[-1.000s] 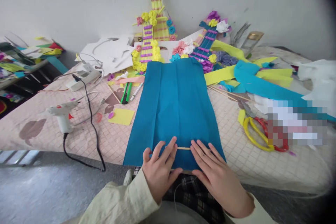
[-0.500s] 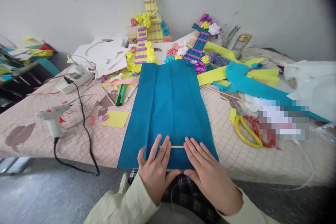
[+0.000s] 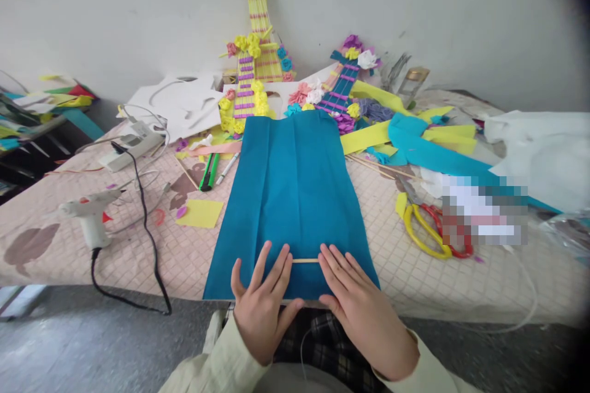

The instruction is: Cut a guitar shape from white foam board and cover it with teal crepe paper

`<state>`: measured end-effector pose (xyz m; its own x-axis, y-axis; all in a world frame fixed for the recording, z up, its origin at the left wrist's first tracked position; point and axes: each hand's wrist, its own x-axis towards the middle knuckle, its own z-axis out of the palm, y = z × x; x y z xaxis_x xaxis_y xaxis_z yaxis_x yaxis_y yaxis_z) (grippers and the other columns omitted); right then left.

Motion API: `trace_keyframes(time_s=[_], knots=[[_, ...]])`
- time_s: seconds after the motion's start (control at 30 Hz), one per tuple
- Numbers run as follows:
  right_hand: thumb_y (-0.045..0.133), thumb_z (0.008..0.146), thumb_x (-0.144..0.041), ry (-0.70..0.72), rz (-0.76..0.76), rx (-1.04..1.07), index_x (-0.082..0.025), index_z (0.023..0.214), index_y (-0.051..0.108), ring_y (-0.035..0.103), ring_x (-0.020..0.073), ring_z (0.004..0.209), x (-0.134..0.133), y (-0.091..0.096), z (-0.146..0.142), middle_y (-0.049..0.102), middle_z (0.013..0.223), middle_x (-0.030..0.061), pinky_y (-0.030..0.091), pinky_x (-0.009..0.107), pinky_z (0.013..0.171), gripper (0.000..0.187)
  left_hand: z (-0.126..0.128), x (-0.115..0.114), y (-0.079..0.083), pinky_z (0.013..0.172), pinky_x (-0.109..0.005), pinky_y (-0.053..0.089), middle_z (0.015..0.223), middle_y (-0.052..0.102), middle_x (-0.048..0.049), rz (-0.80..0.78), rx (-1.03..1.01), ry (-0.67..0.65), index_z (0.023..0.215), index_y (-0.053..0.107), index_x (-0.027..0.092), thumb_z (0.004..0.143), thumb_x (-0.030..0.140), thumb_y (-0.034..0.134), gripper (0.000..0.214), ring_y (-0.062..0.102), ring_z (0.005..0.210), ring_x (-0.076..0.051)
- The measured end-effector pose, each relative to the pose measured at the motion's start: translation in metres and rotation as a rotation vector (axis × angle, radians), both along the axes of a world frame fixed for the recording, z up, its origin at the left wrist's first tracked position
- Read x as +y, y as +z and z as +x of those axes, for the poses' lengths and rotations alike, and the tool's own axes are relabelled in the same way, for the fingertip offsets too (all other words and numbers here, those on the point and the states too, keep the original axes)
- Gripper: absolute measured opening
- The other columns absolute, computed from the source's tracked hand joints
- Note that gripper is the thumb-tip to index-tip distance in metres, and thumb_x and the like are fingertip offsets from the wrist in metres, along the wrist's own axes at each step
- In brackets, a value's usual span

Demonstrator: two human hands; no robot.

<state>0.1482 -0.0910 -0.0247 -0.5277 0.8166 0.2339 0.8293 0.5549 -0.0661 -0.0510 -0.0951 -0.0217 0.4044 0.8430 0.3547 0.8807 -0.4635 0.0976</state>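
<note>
A creased sheet of teal paper (image 3: 299, 184) lies flat on the table and reaches its front edge. Across the near part of the sheet runs a thin wooden stick (image 3: 305, 260). My left hand (image 3: 265, 298) rests with fingers stretched and spread, its fingertips over the stick's left end. My right hand (image 3: 364, 304) lies flat at the other end, fingers straight, tips on the stick. Both thumbs are near the table edge. The parts of the stick under my fingers are hidden.
Left of the sheet are a hot glue gun (image 3: 92, 215), a power strip (image 3: 131, 150) and a green utility knife (image 3: 209, 172). To the right lie scissors (image 3: 424, 230) and crepe paper strips (image 3: 452, 150). Flower-decorated paper guitars (image 3: 246, 86) lean at the back wall.
My hands have moved slightly apart, so more bare stick shows between them on the right sheet position. The camera view has tilted up a little.
</note>
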Motion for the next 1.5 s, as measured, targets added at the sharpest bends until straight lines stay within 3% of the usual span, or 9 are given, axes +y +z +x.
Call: trace_keyframes(time_s=[0.3, 0.47, 0.57, 0.67, 0.8, 0.93, 1.1, 1.37, 1.5], knots=[[0.04, 0.085, -0.013, -0.125, 0.038, 0.344, -0.019, 0.082, 0.061, 0.045, 0.0223, 0.114, 0.023, 0.006, -0.004, 0.06, 0.109, 0.005, 0.042, 0.043, 0.093, 0.022, -0.04, 0.001, 0.022, 0.105, -0.041, 0.005, 0.132, 0.042, -0.0041, -0.015, 0.049, -0.012, 0.13, 0.036, 0.023, 0.086, 0.036, 0.038, 0.047, 0.033, 0.124, -0.023], [0.043, 0.084, -0.029, -0.42, 0.097, 0.355, -0.017, 0.083, 0.058, 0.059, 0.0198, 0.072, 0.043, 0.009, 0.063, 0.063, 0.083, 0.0074, 0.051, 0.037, 0.063, 0.019, -0.092, 0.027, 0.021, 0.093, -0.039, 0.036, 0.128, 0.048, -0.0065, -0.055, 0.087, 0.012, 0.125, 0.043, 0.02, 0.086, 0.043, 0.036, 0.046, 0.041, 0.119, -0.025], [0.043, 0.082, -0.035, -0.484, 0.256, 0.201, -0.013, 0.088, 0.059, 0.058, 0.0282, 0.082, 0.054, 0.011, 0.09, 0.063, 0.086, 0.013, 0.048, 0.046, 0.07, 0.028, -0.105, 0.047, 0.022, 0.087, -0.038, 0.044, 0.126, 0.049, -0.0097, -0.073, 0.085, 0.026, 0.123, 0.046, 0.017, 0.085, 0.043, 0.038, 0.047, 0.044, 0.116, -0.026], [0.046, 0.082, -0.027, -0.325, 0.321, 0.351, -0.016, 0.091, 0.061, 0.057, 0.0225, 0.092, 0.057, 0.019, 0.07, 0.062, 0.095, 0.0096, 0.046, 0.04, 0.083, 0.02, -0.092, 0.066, 0.027, 0.092, -0.038, 0.042, 0.127, 0.047, -0.0107, -0.098, 0.053, -0.037, 0.126, 0.042, 0.014, 0.087, 0.038, 0.035, 0.046, 0.042, 0.118, -0.024], [0.042, 0.086, -0.031, -0.067, 0.08, 0.235, -0.021, 0.118, 0.05, 0.04, 0.0202, 0.119, 0.062, 0.026, 0.015, 0.048, 0.127, 0.0057, 0.041, 0.036, 0.095, 0.035, -0.059, 0.088, 0.028, 0.1, -0.036, 0.033, 0.137, 0.036, -0.006, -0.152, 0.112, -0.213, 0.132, 0.032, 0.015, 0.09, 0.026, 0.024, 0.044, 0.027, 0.128, -0.019], [0.036, 0.084, -0.048, -0.057, 0.008, 0.069, -0.018, 0.136, 0.024, 0.02, 0.0252, 0.13, 0.072, 0.008, -0.007, 0.022, 0.143, 0.0079, 0.034, 0.045, 0.099, 0.061, -0.045, 0.107, 0.007, 0.104, -0.04, 0.025, 0.141, 0.026, -0.0068, -0.121, 0.173, -0.191, 0.135, 0.025, 0.014, 0.089, 0.04, 0.024, 0.053, 0.021, 0.13, -0.021], [0.033, 0.084, -0.052, -0.079, -0.012, 0.036, -0.019, 0.138, 0.018, 0.015, 0.025, 0.131, 0.074, -0.008, -0.003, 0.015, 0.144, 0.0082, 0.031, 0.047, 0.101, 0.065, -0.048, 0.111, -0.017, 0.104, -0.038, 0.023, 0.14, 0.027, -0.0108, -0.055, 0.176, -0.183, 0.135, 0.022, 0.01, 0.088, 0.047, 0.023, 0.06, 0.024, 0.129, -0.019], [0.029, 0.087, -0.046, -0.179, -0.093, 0.111, -0.019, 0.137, 0.022, 0.015, 0.0219, 0.131, 0.096, 0.041, 0.018, 0.018, 0.144, 0.008, 0.031, 0.043, 0.102, 0.057, -0.04, 0.107, 0.026, 0.103, -0.038, 0.024, 0.135, 0.038, -0.005, -0.018, 0.164, -0.258, 0.129, 0.037, 0.02, 0.088, 0.049, 0.019, 0.054, 0.032, 0.126, -0.019], [0.023, 0.089, -0.044, -0.076, -0.093, 0.078, -0.013, 0.135, 0.027, 0.013, 0.0227, 0.131, 0.126, 0.033, 0.008, 0.021, 0.143, 0.0113, 0.024, 0.043, 0.105, 0.056, -0.011, 0.136, 0.024, 0.102, -0.04, 0.025, 0.138, 0.033, -0.0053, -0.068, 0.219, -0.289, 0.127, 0.039, 0.018, 0.087, 0.05, 0.023, 0.054, 0.03, 0.127, -0.02]])
